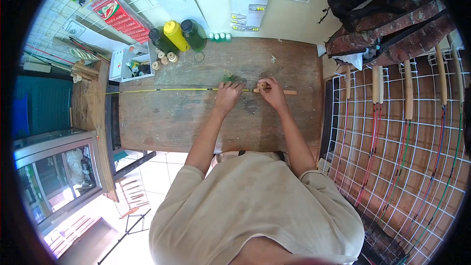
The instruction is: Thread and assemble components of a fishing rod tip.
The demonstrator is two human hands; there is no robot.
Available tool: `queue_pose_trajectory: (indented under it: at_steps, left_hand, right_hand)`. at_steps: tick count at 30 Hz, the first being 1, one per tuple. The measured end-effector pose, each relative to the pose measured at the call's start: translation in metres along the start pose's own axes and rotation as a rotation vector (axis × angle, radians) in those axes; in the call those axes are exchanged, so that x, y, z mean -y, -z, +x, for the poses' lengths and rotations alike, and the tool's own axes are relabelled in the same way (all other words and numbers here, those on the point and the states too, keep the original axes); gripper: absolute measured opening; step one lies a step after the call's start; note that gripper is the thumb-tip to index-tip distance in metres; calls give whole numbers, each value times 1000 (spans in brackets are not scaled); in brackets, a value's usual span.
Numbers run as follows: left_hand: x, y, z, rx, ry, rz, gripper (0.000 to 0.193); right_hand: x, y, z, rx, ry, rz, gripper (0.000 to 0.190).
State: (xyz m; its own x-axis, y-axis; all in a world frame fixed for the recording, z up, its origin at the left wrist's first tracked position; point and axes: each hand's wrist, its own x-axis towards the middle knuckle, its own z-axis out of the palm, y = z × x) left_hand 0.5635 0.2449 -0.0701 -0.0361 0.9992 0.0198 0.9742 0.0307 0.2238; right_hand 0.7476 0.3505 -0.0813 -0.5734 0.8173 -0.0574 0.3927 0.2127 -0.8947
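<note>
A thin yellow fishing rod (pixel 176 90) with dark bands lies crosswise over the wooden table, its tip end past the left edge. Its wooden handle (pixel 290 92) points right. My left hand (pixel 229 95) is curled over the rod left of the handle, fingertips hidden from above. With thumb and fingers, my right hand (pixel 274 92) pinches a small wooden spool (pixel 262 85) just above the handle's left end. Beyond my left fingertips sits a small green tangle (pixel 229 77) with a loop of pale yellow thread (pixel 227 71); what it is made of is unclear.
Along the back of the table (pixel 165 125) stand dark bottles (pixel 192 35), a yellow squeeze bottle (pixel 176 35), several small capped bottles (pixel 220 37) and thread spools (pixel 171 57). A white box (pixel 121 64) holds supplies at left. Rods hang on a wire grid (pixel 390 132) at right.
</note>
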Motion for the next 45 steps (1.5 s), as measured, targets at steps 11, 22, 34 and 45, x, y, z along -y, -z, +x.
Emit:
queue_pose_trajectory:
  at_steps: [11, 22, 34, 45]
  left_hand:
    - [-6, -1, 6, -219, -190, -24, 36]
    - [-6, -8, 10, -232, -196, -11, 14]
    - [-3, 0, 4, -240, -208, -11, 13]
    - [1, 2, -1, -275, -198, -61, 12]
  right_hand:
    - [-3, -3, 1, -26, 71, -78, 33]
    - [-9, -3, 0, -91, 119, 106, 23]
    - [-20, 0, 2, -73, 31, 112, 30]
    - [-6, 8, 3, 36, 82, 223, 30]
